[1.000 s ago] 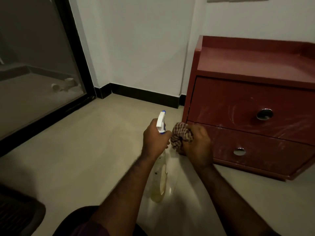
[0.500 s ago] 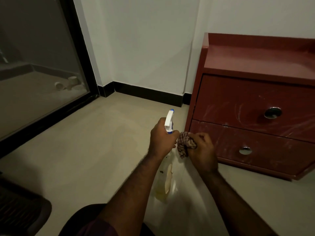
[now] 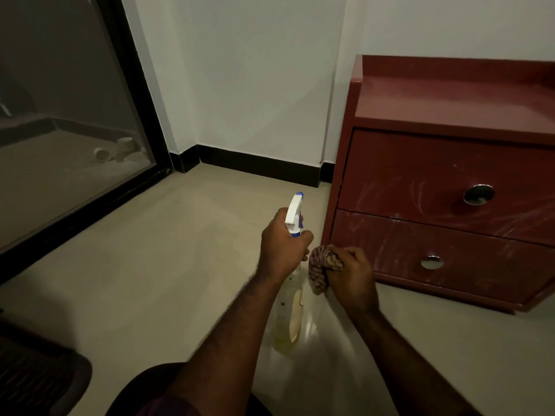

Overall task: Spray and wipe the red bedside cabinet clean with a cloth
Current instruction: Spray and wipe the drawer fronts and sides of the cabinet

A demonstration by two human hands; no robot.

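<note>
Where the pale tiled floor (image 3: 150,280) meets the white wall, the red bedside cabinet (image 3: 450,109) stands on the right, its two drawer fronts streaked with whitish smears. Just off its lower left corner, a spray bottle (image 3: 289,319) of yellowish liquid, with a white-and-blue nozzle on top, is gripped at the neck by the left hand (image 3: 282,250). Beside it, the right hand (image 3: 351,274) is clenched round a bunched checked cloth (image 3: 319,265), near the lower drawer; whether it touches, I cannot tell.
</note>
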